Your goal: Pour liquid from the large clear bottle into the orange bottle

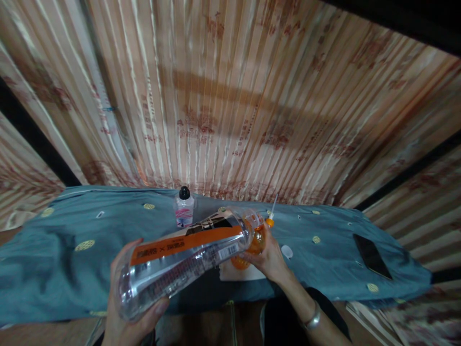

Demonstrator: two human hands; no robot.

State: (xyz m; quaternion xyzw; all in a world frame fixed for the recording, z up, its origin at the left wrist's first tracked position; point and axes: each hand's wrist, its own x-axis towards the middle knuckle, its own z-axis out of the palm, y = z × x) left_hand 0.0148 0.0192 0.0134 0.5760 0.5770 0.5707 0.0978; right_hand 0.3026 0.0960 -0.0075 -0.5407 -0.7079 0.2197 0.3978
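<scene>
My left hand (131,307) is wrapped round the base of a large clear plastic bottle (187,259) with an orange and silver label. The bottle is tilted, its neck lower in the right hand's direction and pointing at a small see-through orange bottle (256,242). Around that orange bottle the fingers of my right hand (268,259) are closed, close beside the clear bottle's neck. Whether the two mouths touch, I cannot tell. Just beyond the right hand lies an orange pump top (270,222) with a thin pale tube. A round white cap (287,252) rests to its right.
Teal patterned bedding (324,259) spreads under everything. A clear bottle with a black cap (184,211) stands at the back, left of the hands. A dark phone (372,256) lies far right. Pleated curtains (230,96) hang behind, with dark frame bars at the sides.
</scene>
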